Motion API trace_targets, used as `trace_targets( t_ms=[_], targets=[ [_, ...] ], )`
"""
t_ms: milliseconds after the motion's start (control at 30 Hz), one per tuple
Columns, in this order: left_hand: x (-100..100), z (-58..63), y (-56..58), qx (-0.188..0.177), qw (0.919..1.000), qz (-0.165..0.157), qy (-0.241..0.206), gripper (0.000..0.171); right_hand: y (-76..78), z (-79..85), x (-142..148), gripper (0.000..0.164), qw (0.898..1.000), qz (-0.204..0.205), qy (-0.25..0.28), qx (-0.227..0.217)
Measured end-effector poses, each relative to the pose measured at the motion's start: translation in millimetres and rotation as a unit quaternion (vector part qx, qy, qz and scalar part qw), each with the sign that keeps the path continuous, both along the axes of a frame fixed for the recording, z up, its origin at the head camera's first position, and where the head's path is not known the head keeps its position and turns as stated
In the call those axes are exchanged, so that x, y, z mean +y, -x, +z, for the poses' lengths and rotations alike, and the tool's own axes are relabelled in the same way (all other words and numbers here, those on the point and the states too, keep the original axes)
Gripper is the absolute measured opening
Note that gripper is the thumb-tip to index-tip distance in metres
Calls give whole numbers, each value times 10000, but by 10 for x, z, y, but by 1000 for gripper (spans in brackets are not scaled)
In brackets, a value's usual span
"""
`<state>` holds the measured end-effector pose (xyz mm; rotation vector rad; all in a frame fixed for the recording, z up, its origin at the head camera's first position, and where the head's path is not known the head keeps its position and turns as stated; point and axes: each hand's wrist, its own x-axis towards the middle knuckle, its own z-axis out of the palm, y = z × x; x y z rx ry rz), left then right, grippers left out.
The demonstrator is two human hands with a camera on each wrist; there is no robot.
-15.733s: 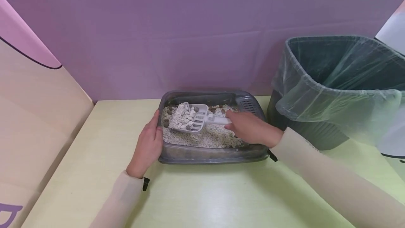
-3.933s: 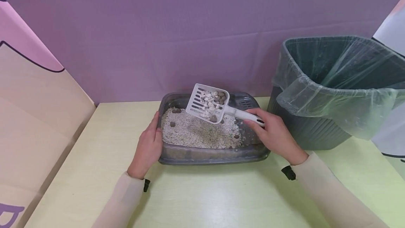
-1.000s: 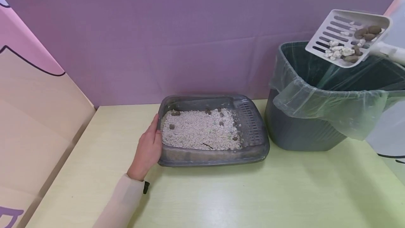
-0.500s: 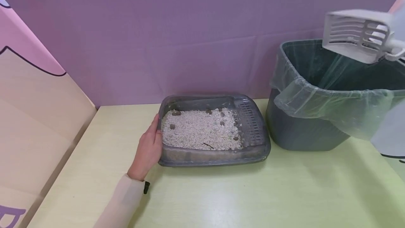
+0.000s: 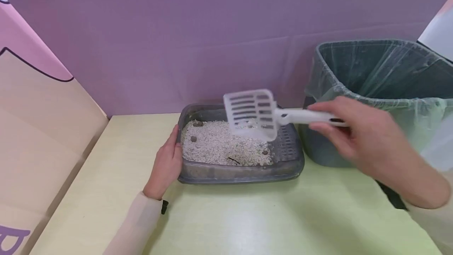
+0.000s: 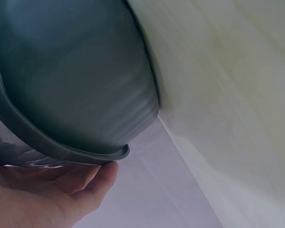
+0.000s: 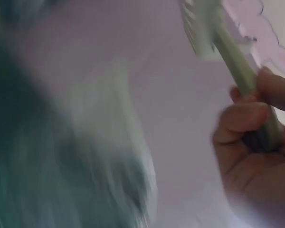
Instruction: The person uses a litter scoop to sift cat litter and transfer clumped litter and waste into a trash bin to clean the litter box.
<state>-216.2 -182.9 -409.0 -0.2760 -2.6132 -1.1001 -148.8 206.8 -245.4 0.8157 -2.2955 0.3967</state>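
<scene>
Returning from the lined waste bin (image 5: 327,154), the slotted litter scoop (image 5: 291,116) has been brought above the right half of the litter tray (image 5: 240,172). A second ago it was loaded with pale clumps and brown lumps; half a second ago it was tilted on edge over the bin, just right of the tray. No lumps are seen on it now. One scoopful is judged to have been discarded, with sifting unfinished: brown lumps (image 5: 193,139) are left in the pale litter (image 5: 212,145) at the tray's left side, another near its right front, and a dark sliver (image 5: 233,161) near its front wall.

Pose: the scoop's handle is gripped by the right hand (image 5: 375,141), held to the right of the tray and in front of the bin, thumb and fingers closed around the handle's end; the scoop head is pointed leftward. Motion blur is noted in the right wrist view. The tray's left wall is braced from outside by the left hand (image 5: 166,166), fingers laid along it, none seen inside the rim.
</scene>
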Motion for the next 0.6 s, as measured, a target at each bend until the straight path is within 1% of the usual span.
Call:
trace_targets(
  t_ms=[33, 100, 167, 200, 267, 367, 467, 567, 600],
  targets=[
    [0, 3, 2, -6, 10000, 6, 1, 53, 26, -38, -108, 30, 9995, 224, -151, -164],
    [1, 8, 8, -3, 10000, 5, -3, 53, 113, -159, -251, 26, 9964, 433, -244, -681],
    [7, 8, 0, -3, 10000, -4, -12, 53, 202, -270, -337, 26, 9905, 397, -376, -1262],
    [10, 9, -3, 5, 10000, -10, -16, 53, 250, -311, -368, 27, 9859, 321, -452, -1580],
    [15, 12, -9, 24, 10000, -5, -9, 53, 357, -369, -407, 25, 9726, 194, -608, -2237],
    [17, 22, -22, 27, 10000, 16, 3, 53, 515, -416, -444, 24, 9504, 131, -830, -2994],
    [5, 24, -23, 40, 10000, 17, 9, 53, 660, -447, -493, 26, 9285, 274, -1049, -3551],
    [-11, 19, -21, 41, 10000, 44, 9, 53, 798, -500, -575, 28, 9072, 469, -1337, -3961],
    [-15, 16, -22, 38, 10000, 57, 5, 53, 838, -526, -609, 28, 8976, 517, -1405, -4145]
  ],
)
